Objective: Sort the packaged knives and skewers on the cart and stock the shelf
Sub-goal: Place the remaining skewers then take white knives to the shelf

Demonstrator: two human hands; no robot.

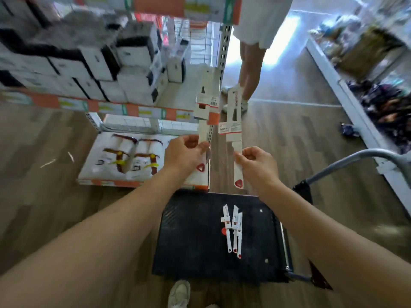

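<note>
Knife (205, 98) pinched in left hand (184, 152), second knife (234, 116) pinched in right hand (255, 165), held upright side by side, seemingly to compare labels; three more knives (232, 230) lie on cart (189, 241) beside shelf (133, 110).

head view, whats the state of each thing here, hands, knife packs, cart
left hand, pinches the left knife pack low down
left knife pack, upright, off the cart
right hand, pinches the right knife pack low down
right knife pack, upright, apart from the left one
three knife packs, lying flat on the cart
cart, standing on the floor
</note>
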